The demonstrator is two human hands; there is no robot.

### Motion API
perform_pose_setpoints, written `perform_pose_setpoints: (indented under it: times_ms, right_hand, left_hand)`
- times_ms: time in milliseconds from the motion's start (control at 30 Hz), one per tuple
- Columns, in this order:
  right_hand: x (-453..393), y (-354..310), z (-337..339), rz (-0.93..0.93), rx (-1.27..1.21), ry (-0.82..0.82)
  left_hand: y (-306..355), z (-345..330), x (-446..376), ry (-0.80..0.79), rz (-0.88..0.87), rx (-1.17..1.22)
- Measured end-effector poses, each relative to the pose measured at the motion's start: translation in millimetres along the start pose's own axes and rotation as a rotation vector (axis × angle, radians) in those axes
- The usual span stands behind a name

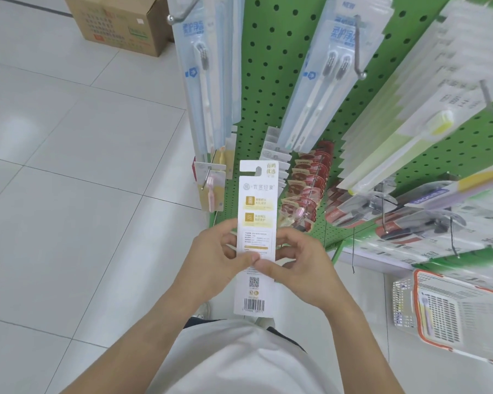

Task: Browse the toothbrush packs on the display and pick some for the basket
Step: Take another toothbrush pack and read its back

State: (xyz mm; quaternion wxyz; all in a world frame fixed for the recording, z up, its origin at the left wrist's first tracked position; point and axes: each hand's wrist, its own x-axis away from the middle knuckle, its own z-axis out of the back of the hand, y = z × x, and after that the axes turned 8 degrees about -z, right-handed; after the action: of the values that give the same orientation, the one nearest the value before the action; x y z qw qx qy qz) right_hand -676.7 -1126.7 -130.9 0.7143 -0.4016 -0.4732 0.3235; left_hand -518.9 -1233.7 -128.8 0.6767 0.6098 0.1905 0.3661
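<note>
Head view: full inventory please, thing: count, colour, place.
held pack: one, white card with gold panels, printed back facing the camera, centre, in both hands
blue packs: two rows, pale blue, on upper hooks
red packs: one row, count unclear, red, mid pegboard
white packs: a long row, white with a yellow brush showing, upper right
pegboard: one, green, behind the packs
basket: one, white mesh, floor at right, packs inside
box: one, brown cardboard, floor at top left
floor: white tiles
left hand: pinches the held pack's left edge
right hand: pinches its right edge
</note>
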Motion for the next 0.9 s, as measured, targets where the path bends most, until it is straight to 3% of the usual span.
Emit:
perform_pose_setpoints:
  times_ms: [200,300,400,633,767,900]
  right_hand:
    - [-2.4,-0.9,-6.7,0.084,0.022,0.021]
    - [-3.8,-1.2,-14.4,0.159,0.094,0.079]
    - [-6.1,4.1,-29.2,0.289,0.315,0.158]
    - [-7.1,6.2,-38.7,0.335,0.539,0.084]
    - [-6.2,4.9,-45.3,0.311,0.392,0.035]
    - [-13.6,3.0,-59.6,0.317,0.17,0.3]
  left_hand:
    - [-2.6,3.2,0.5,0.081,-0.038,-0.373]
    - [8.0,-0.5,2.0,0.2,-0.142,-0.222]
    - [18.4,-5.6,0.7,0.208,-0.089,-0.049]
    - [8.6,0.0,-2.6,0.316,-0.027,0.088]
    - [6.2,12.4,-3.6,0.36,-0.032,0.102]
    - [2.9,32.5,-4.2,0.189,0.004,0.122]
